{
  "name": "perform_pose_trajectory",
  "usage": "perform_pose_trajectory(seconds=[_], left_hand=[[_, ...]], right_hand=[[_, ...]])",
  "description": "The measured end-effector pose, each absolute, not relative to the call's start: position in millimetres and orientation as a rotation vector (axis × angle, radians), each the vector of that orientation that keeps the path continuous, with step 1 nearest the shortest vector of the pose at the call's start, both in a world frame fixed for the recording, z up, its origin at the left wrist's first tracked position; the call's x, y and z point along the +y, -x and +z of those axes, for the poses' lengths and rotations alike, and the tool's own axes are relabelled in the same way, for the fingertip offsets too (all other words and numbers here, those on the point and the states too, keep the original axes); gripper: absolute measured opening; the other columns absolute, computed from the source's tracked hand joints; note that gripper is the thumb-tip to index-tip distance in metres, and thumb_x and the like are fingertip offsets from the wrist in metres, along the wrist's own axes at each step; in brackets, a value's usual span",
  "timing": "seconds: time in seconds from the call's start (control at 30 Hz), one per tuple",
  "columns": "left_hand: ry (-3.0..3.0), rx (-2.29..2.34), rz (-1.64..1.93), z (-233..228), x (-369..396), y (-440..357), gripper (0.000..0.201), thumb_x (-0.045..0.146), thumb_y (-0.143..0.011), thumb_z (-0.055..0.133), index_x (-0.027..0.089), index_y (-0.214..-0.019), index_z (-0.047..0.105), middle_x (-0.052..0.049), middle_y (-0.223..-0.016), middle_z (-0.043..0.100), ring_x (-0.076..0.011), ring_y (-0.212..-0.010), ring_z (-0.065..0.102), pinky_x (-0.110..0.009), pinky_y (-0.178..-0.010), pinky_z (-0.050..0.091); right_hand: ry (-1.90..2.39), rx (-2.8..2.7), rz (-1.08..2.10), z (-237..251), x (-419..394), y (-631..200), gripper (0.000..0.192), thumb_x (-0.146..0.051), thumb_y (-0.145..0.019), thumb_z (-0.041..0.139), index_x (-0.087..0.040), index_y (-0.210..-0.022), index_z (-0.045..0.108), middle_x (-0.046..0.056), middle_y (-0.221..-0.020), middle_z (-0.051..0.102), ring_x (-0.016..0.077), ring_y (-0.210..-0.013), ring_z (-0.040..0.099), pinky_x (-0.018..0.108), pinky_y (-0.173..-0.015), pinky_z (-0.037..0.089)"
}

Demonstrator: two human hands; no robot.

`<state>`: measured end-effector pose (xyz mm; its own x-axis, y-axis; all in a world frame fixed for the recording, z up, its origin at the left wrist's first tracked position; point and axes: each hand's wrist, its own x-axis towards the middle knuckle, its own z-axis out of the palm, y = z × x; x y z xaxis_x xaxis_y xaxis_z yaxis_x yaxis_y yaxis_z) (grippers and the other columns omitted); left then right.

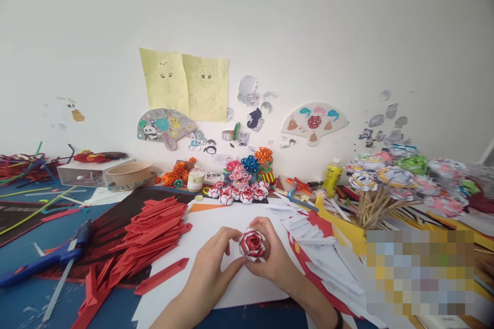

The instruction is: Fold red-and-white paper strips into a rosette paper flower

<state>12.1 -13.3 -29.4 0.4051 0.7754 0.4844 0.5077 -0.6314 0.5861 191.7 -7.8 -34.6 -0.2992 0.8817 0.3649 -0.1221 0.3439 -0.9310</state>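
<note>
Head view: both hands closed on a red-and-white paper rose (252, 244) — left hand (210, 267) steadying, right hand (272, 257) cupping; light, even fingertip pressure would likely keep the folded petals uncrushed.

The only sign I could read was the red double-happiness character 囍 in the middle of the white paper fan (314, 122) stuck on the wall. A small white box (213, 177) at the back of my counter carried red characters, too small for me to make out.
</note>
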Motion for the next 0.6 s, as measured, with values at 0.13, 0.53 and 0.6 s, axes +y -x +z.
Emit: perform_pose_trajectory(seconds=[0.13,0.53,0.6], left_hand=[[-2.333,1.198,1.098,-32.7,-13.1,-11.7,0.025,0.023,-0.085,0.063,0.024,-0.105,0.049,-0.002,-0.098,0.059,-0.0181,-0.078,0.054,-0.032,-0.073,0.045],[-2.196,1.117,1.206,-28.6,-9.4,-6.7,0.026,0.032,-0.083,0.068,0.024,-0.102,0.051,0.001,-0.091,0.061,-0.0149,-0.070,0.054,-0.026,-0.065,0.042],[-2.157,1.060,1.224,-28.3,-7.7,-5.7,0.033,0.034,-0.082,0.069,0.025,-0.109,0.051,0.001,-0.093,0.062,-0.0141,-0.069,0.054,-0.026,-0.064,0.043]], right_hand=[[0.656,-1.546,1.181,-34.6,-9.5,-191.8,0.053,-0.005,-0.068,0.070,-0.024,-0.112,0.046,0.001,-0.100,0.058,0.0150,-0.082,0.060,0.026,-0.073,0.048],[0.619,-1.469,1.391,-32.9,-6.3,-199.4,0.055,-0.023,-0.074,0.078,-0.021,-0.124,0.055,0.005,-0.095,0.065,0.0169,-0.077,0.063,0.030,-0.068,0.052],[0.587,-1.474,1.424,-32.8,-6.3,-198.5,0.054,-0.025,-0.077,0.076,-0.020,-0.126,0.054,0.004,-0.091,0.064,0.0152,-0.069,0.062,0.030,-0.063,0.051]])
